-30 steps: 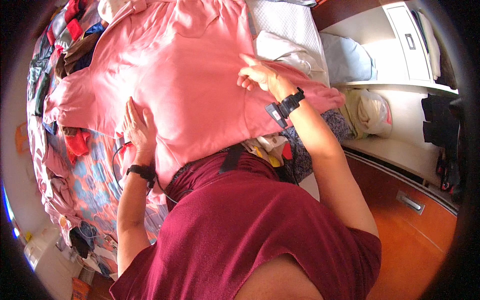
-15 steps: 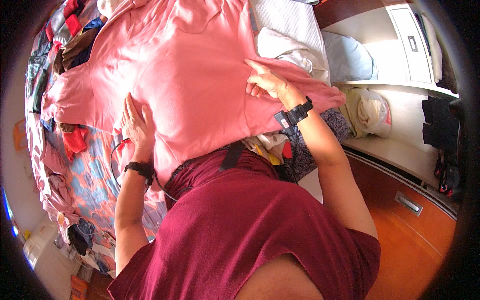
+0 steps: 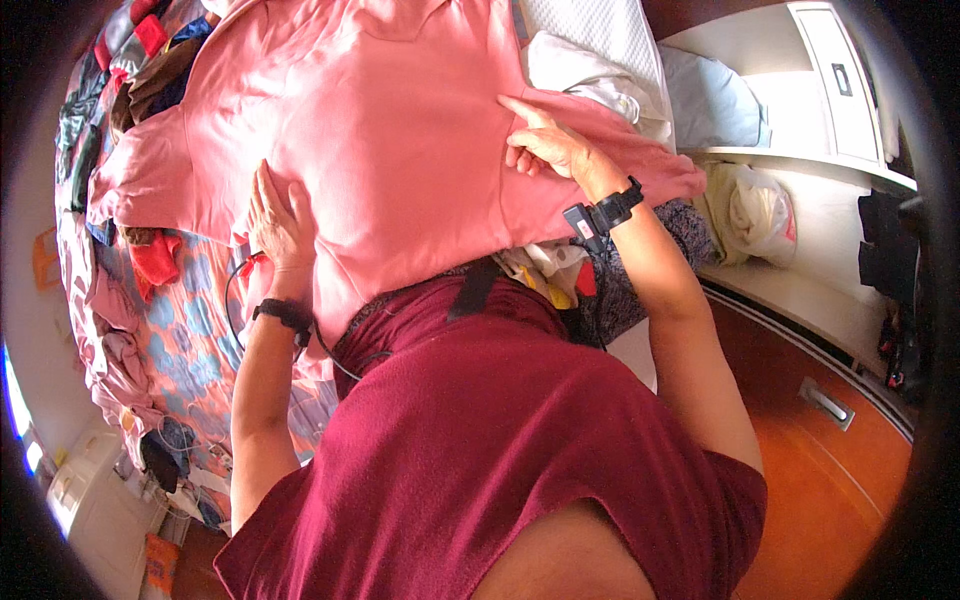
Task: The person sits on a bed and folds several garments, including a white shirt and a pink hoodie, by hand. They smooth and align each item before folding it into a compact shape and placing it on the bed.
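Observation:
A pink long-sleeved top [image 3: 400, 150] lies spread over the bed in front of me, its sleeves reaching out to the left and right. Flat on its left side rests my left hand [image 3: 280, 228], open, fingers straight and close together, thumb apart. My right hand [image 3: 548, 145] touches the top near the base of the right sleeve. Its index finger points out along the fabric while the other fingers curl loosely, and I see nothing held in it. Each wrist wears a black band.
A floral bedcover [image 3: 190, 350] with heaped clothes [image 3: 150, 85] lies left. White bedding [image 3: 590, 80] is beside the right sleeve. Farther right, open shelves [image 3: 800, 230] hold a pale blue pillow-like item [image 3: 712, 100] and a rolled cream cloth [image 3: 755, 210]. Below is an orange-brown panel [image 3: 790, 480].
The whole view has shifted slightly. Both hands stay in almost the same places on the pink top, which looks unchanged.

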The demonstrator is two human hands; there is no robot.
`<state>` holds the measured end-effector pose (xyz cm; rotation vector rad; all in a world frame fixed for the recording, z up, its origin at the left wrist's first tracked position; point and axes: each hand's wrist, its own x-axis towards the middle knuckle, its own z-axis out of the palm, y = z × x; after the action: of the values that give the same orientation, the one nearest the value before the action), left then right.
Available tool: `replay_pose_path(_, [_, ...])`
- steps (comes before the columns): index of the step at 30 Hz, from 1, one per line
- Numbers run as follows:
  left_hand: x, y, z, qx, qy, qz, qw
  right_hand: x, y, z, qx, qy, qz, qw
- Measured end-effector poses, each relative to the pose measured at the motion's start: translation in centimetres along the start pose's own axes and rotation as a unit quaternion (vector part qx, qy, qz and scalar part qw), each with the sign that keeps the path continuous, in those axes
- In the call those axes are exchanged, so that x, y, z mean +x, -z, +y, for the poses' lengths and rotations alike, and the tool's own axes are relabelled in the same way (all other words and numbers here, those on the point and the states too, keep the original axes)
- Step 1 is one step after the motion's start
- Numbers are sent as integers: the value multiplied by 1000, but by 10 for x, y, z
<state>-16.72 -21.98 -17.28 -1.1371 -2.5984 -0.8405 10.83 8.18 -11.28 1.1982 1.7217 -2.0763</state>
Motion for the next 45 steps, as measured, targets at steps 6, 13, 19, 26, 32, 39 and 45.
replay_pose_path(6, [0, 0, -1, 34, -30, 5, 999, -10, -2, 4, -60, 34, -36, 997])
replay_pose_path(13, [0, 1, 0, 8, -19, -9, 1000, -22, -8, 13, -140, 70, -102, 982])
replay_pose_path(19, [0, -2, -2, 2, -7, -3, 1000, -41, -24, 12, -176, 61, -191, 964])
replay_pose_path(26, [0, -1, -2, -4, -10, -3, 1000, -61, -37, 9, -230, -36, -261, 937])
replay_pose_path(32, [0, 0, -1, 17, -38, 2, 999, -73, -49, 21, -264, -35, -331, 905])
replay_pose_path(39, [0, -2, -4, -4, -21, -3, 1000, -80, -53, 22, -275, -18, -329, 903])
replay_pose_path(45, [0, -4, -5, 1, -13, -3, 1000, -79, -55, 33, -287, 18, -310, 906])
